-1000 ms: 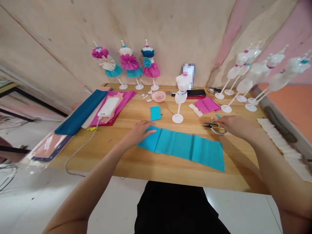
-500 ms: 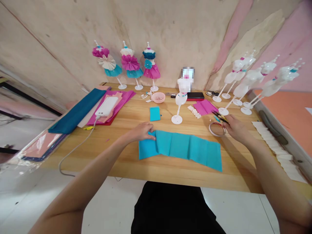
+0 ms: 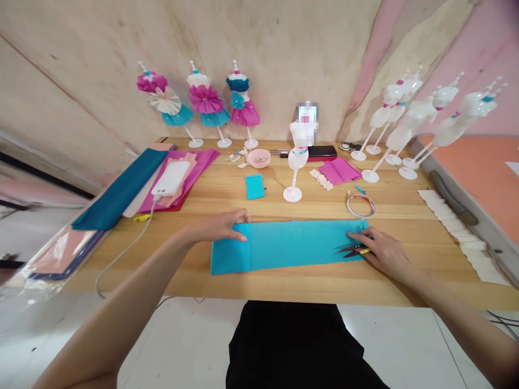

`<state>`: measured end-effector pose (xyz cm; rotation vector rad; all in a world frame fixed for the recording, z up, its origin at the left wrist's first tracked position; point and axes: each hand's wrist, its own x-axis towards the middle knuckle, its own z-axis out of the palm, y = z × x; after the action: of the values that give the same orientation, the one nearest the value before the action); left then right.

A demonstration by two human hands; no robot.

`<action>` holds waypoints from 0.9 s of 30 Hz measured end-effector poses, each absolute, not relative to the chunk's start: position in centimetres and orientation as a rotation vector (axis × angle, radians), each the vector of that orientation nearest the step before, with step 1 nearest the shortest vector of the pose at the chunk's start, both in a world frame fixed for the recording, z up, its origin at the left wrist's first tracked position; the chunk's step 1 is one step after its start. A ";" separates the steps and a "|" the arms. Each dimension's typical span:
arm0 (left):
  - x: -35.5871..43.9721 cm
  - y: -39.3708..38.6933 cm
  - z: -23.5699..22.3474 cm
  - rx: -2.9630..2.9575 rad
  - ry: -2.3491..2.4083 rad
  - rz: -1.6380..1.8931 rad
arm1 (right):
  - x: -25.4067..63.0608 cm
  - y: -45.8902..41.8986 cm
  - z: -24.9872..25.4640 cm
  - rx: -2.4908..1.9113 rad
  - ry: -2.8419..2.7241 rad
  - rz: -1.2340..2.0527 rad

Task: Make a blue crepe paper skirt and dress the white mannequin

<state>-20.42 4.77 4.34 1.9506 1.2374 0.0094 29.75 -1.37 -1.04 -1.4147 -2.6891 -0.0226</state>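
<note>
A strip of turquoise crepe paper (image 3: 292, 244) lies flattened along the front of the table, its left end folded over in a double layer. My left hand (image 3: 225, 226) grips the upper edge near that fold, thumb on top and fingers curled behind. Over the strip's right end rests my right hand (image 3: 383, 251), with black-handled thread snips (image 3: 352, 249) held in it and their blades pointing left. Its fingers also touch the paper. Behind the strip are a small turquoise folded piece (image 3: 255, 187) and a white mini mannequin (image 3: 298, 158).
A ring-shaped roll of tape (image 3: 361, 206) sits beyond my right hand. Magenta paper (image 3: 339, 171), a pink bowl (image 3: 259, 158) and a white power bank (image 3: 169, 178) on stacked paper lie farther back. Dressed mannequins (image 3: 205, 102) stand left, bare ones (image 3: 419, 121) right.
My right hand has come from beside the tape roll down onto the strip's right end, still with the snips. The strip's creases are smoothed out, and my left hand has shifted slightly left.
</note>
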 end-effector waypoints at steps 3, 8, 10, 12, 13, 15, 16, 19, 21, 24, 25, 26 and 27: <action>-19.0 4.0 4.1 1.881 1.124 0.050 | 32.1 -0.9 -0.8 -1.427 -2.677 -0.062; -17.0 3.3 3.5 1.854 1.057 0.158 | 34.0 -0.9 -0.2 -1.554 -2.574 -0.154; -16.5 3.0 3.5 1.856 1.044 0.187 | 34.5 -1.0 -0.3 -1.605 -2.533 -0.151; -16.1 2.6 3.8 1.865 1.033 0.214 | 35.1 -1.0 -0.6 -1.648 -2.487 -0.123; -16.0 2.3 4.0 1.874 1.019 0.218 | 35.4 -0.9 -0.8 -1.663 -2.464 -0.100; -15.7 2.0 4.3 1.892 0.987 0.191 | 35.9 -0.7 -0.7 -1.675 -2.422 -0.023; -15.6 1.9 4.4 1.898 0.975 0.168 | 36.0 -0.5 -0.4 -1.680 -2.397 0.035; -15.3 2.0 4.2 1.904 0.971 0.150 | 35.6 0.3 1.8 -1.714 -2.221 0.234; -14.9 2.3 3.9 1.906 0.965 0.178 | 34.1 0.5 4.2 -1.738 -1.969 0.316; -13.9 2.8 3.7 1.917 0.908 0.179 | 29.4 0.1 7.2 -1.665 -1.672 0.579; -13.4 2.9 3.8 1.924 0.881 0.171 | 27.4 -0.2 7.6 -1.590 -1.643 0.740; -12.8 3.0 3.8 1.932 0.855 0.164 | 25.1 -0.5 7.6 -1.525 -1.612 0.871; -12.3 3.2 3.9 1.941 0.834 0.156 | 22.9 -0.7 7.3 -1.447 -1.613 1.016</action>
<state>-12.31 3.16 3.91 1.9409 0.8341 0.1564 22.88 -0.68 7.28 -1.4469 -1.6130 1.0158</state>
